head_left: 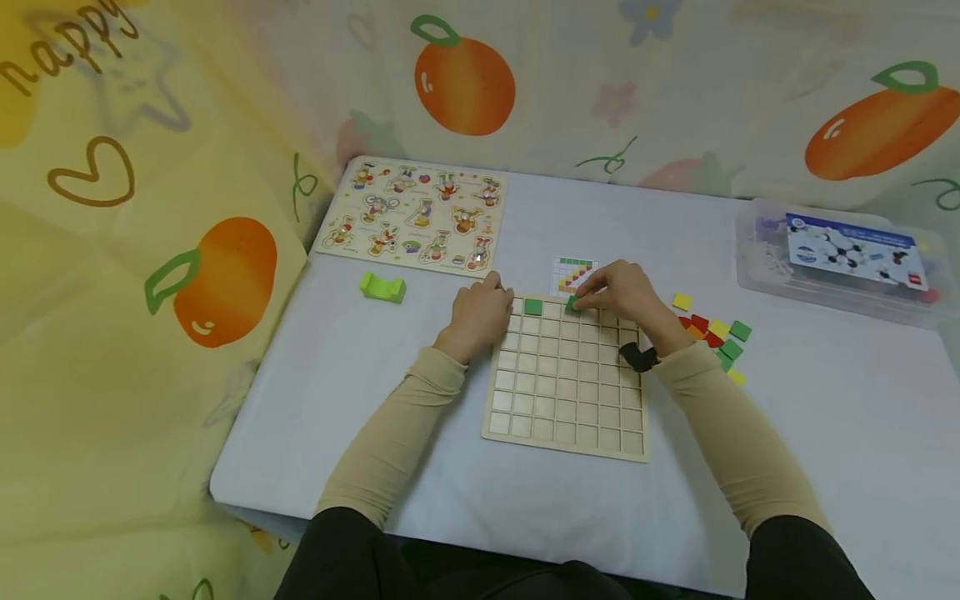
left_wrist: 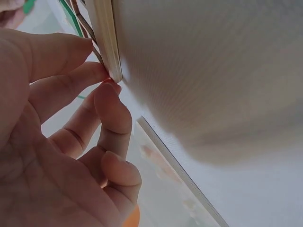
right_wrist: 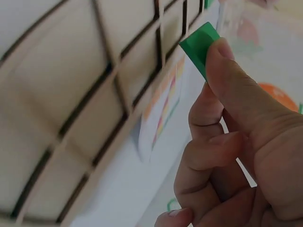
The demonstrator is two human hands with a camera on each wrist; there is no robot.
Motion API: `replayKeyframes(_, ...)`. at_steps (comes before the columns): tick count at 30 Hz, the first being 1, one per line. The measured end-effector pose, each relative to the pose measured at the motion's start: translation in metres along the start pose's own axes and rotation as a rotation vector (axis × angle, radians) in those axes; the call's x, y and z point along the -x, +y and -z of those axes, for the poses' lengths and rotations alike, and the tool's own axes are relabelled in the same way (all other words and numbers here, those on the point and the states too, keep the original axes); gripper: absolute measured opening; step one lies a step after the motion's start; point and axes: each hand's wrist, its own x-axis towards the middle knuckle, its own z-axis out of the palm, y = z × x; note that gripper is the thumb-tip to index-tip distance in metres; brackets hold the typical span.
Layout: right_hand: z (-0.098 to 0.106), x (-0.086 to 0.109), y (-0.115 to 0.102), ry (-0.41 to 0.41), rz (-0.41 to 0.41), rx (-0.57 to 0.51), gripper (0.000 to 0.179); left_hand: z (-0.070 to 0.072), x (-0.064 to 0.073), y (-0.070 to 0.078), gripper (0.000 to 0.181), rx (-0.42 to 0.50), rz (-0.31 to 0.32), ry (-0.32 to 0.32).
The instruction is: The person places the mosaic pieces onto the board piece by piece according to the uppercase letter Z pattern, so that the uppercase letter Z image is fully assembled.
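Observation:
A wooden grid board [head_left: 566,387] lies on the table, with one green square tile [head_left: 533,307] set in its top row. My right hand [head_left: 628,293] is over the board's far edge, pinching another green square tile [right_wrist: 199,45] between thumb and index finger. That tile is tilted close over the top row in the right wrist view. At the board's far left corner, my left hand [head_left: 482,315] grips the edge, its fingertips [left_wrist: 102,71] against the wooden rim. Just beyond the board lies a small pattern card [head_left: 572,273] with coloured squares.
Loose red, yellow, orange and green tiles [head_left: 718,328] lie right of the board, by my right sleeve. A puzzle board with animal figures [head_left: 420,212] is at the back left, a light green block [head_left: 382,288] before it. A clear plastic box [head_left: 772,262] stands back right.

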Motion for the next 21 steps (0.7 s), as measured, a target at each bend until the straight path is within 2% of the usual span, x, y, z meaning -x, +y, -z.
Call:
replayKeyframes(4, -0.014, -0.012, -0.013, -0.012, 0.055, 0.01, 0.02, 0.001, 0.002, 0.0, 0.035, -0.001, 0.002, 0.002)
replayKeyframes(8, -0.02, -0.017, -0.019, -0.043, 0.074, 0.009, 0.021, 0.001, 0.003, 0.001, 0.035, 0.002, -0.002, 0.011)
replayKeyframes(13, -0.022, -0.018, -0.024, -0.067, 0.042, 0.03, 0.024, 0.0, 0.003, 0.001, 0.036, 0.01, -0.007, 0.021)
replayKeyframes(18, -0.023, -0.017, -0.03, -0.075, -0.019, 0.128, 0.023, -0.001, 0.002, 0.001, 0.036, 0.003, -0.004, 0.031)
replayKeyframes(21, -0.023, -0.014, -0.031, -0.055, -0.024, 0.179, 0.024, -0.002, 0.002, 0.0, 0.036, 0.001, -0.001, 0.034)
